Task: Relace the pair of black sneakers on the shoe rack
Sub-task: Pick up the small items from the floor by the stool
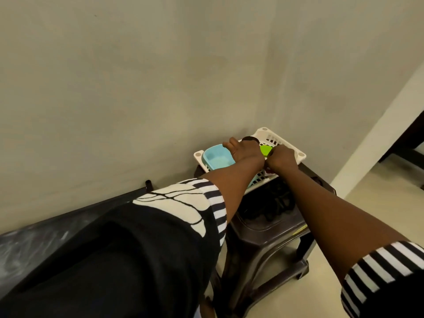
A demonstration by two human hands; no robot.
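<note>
Your left hand (246,152) and right hand (281,160) are over the white basket's (301,155) front edge; I cannot tell what they hold. The black sneakers (275,203) underneath seem light and bendy: grab the heel.

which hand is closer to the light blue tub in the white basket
Left. The left hand overlaps the light blue tub at its right rim. The right hand is farther right, beside the green object, over the white basket near its front edge.
</note>
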